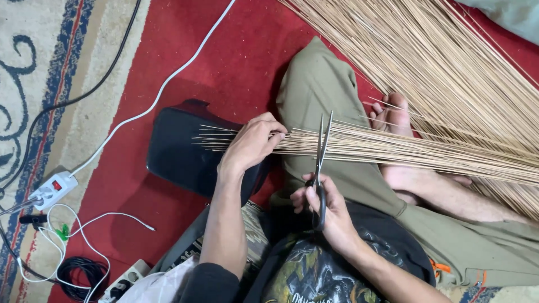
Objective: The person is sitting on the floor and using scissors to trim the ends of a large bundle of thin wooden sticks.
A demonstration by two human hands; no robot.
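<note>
My left hand (pixel 251 143) grips a bundle of thin tan sticks (pixel 393 150) near its left end, holding it level across my knee. My right hand (pixel 331 210) holds black-handled scissors (pixel 321 163) upright, blades slightly apart and set around the bundle just right of my left hand. The stick tips poke out left of my fingers over a black plastic piece (pixel 179 148). The bundle runs off to the right over my bare foot (pixel 396 118).
A big fan of loose tan sticks (pixel 449 62) covers the red carpet (pixel 224 62) at upper right. A white cable (pixel 163 87) leads to a white power strip (pixel 53 189) at the left, with black and white cords coiled below. A patterned rug (pixel 39 84) lies far left.
</note>
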